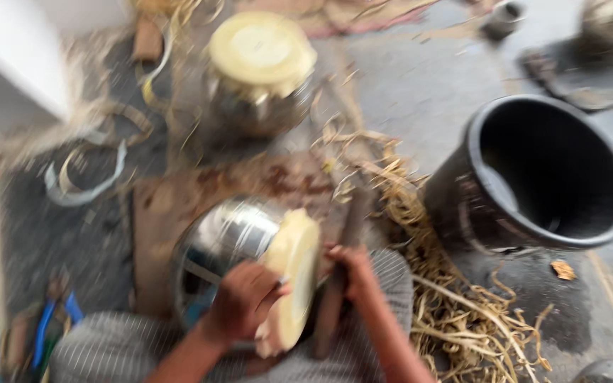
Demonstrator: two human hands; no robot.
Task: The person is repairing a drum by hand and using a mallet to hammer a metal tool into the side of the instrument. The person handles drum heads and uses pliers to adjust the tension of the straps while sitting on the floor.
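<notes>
While the picture is badly blurred, I can make out the steel pot (232, 237) lying on its side in the lap, a pale yellow skin (294, 273) already stretched over its mouth. My left hand (244, 298) clasps the skin's rim; my right hand (349, 268) presses its far edge — whether those fingers are clenched, I cannot tell. Beyond the pot stands a second covered pot (260, 74), seemingly finished. Right of the pot, a black bucket (544, 174) and straw-like trimmings (455, 312) — binding seems unfinished.
</notes>
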